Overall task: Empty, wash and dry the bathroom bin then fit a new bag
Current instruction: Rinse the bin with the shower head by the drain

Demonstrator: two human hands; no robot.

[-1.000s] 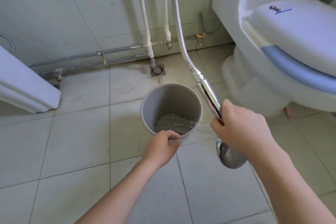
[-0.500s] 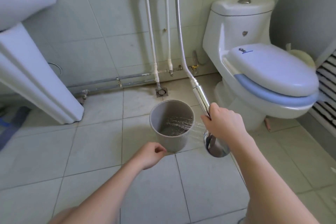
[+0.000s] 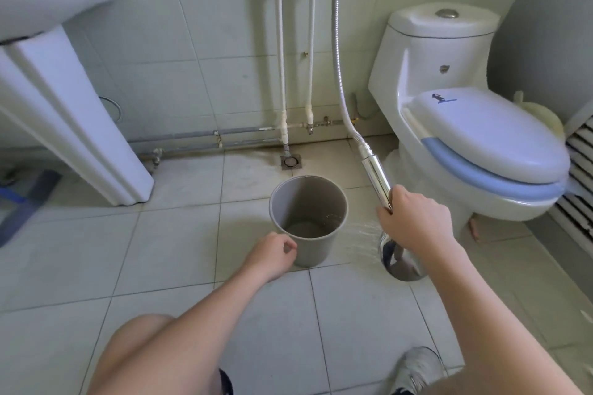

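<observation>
The right hand [image 3: 414, 224] is gripping the shower head [image 3: 401, 261] and rinsing the bin [image 3: 308, 218], standing just beyond the loosely curled, empty left hand [image 3: 272, 255], which likely needs to tip it out next.

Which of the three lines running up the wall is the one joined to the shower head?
The ribbed metal hose, rightmost of the three; it curves down into the shower head. The two white pipes end at the floor.
</observation>
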